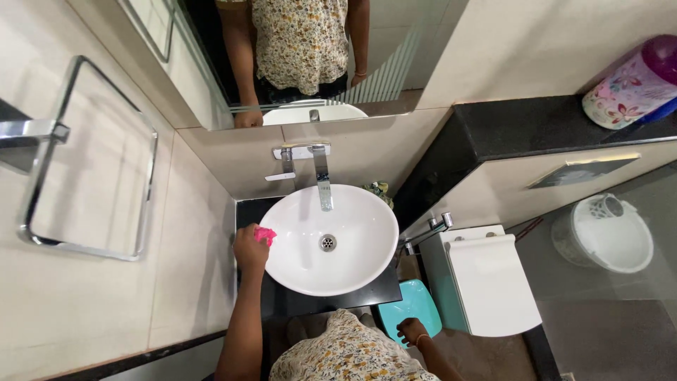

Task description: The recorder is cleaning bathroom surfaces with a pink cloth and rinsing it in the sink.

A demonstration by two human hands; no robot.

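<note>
Left hand [250, 247] is up on the near-left rim of the white basin [352, 264], fingers curled tight around a pink cloth [266, 234] that pokes out over the porcelain. That reads as a wipe of the rim in hand, with the cloth pressed right at the edge where the bowl meets the black counter [296, 302]. Right hand [410, 329] hangs low by the hip, fingers loosely bent, holding nothing, just over a teal stool [412, 305].

To carry on, the cloth would need to follow the curve of the rim or sweep down toward the drain [328, 243], so the wrist has to turn with the bowl.

In the way: the chrome tap [323, 176] juts over the far side of the basin, so the back rim is tight. A small green thing [379, 189] sits behind the bowl; I cannot tell what it is. The wall hugs the left side closely. The toilet [486, 282] stands just to the right, and a white bucket [610, 233] is well off beyond it.
</note>
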